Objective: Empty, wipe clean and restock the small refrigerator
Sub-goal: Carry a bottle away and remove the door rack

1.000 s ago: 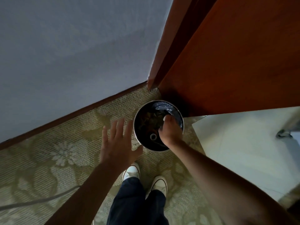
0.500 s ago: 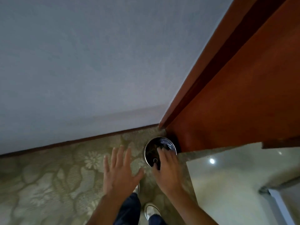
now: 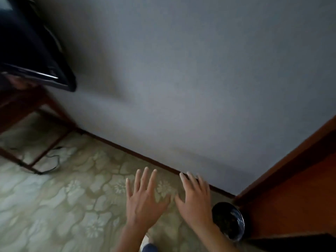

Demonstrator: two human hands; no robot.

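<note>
A small round metal waste bin [image 3: 234, 233] with a dark liner and rubbish inside stands on the carpet at the lower right, against a wooden door. My left hand [image 3: 143, 200] hovers over the carpet with its fingers spread and holds nothing. My right hand [image 3: 195, 199] is beside it, also flat and empty, just left of the bin. The refrigerator is out of view.
A grey wall [image 3: 181, 79] with a dark skirting board runs across ahead. The reddish wooden door [image 3: 294, 188] fills the right. At the left stand a dark wooden table frame [image 3: 36, 113] with a black television [image 3: 32, 51] above it, and cables [image 3: 52, 160] lie on the floral carpet [image 3: 63, 197].
My right hand has come out of the bin and away to the left, empty and spread. The view has swung left, so the bin now sits at the lower right.
</note>
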